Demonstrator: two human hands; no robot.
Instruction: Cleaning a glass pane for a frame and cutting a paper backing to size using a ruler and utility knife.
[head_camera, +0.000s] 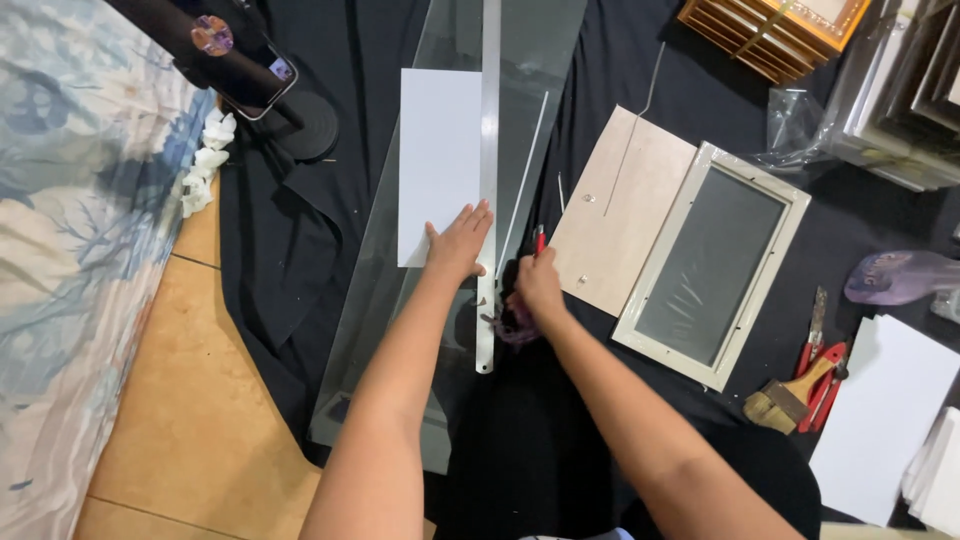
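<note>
Plainly, a long metal ruler (488, 180) is being pinned flat under the spread, open left hand (458, 243), which is also overlapping the white sheet (438, 165) lying on a glass pane (400, 300). A red-tipped cutter (538, 240) is being gripped by the closed right hand (536, 288) just beside the ruler; its blade is being hidden by the fingers. The pane's far end is being cut off by the frame edge.
</note>
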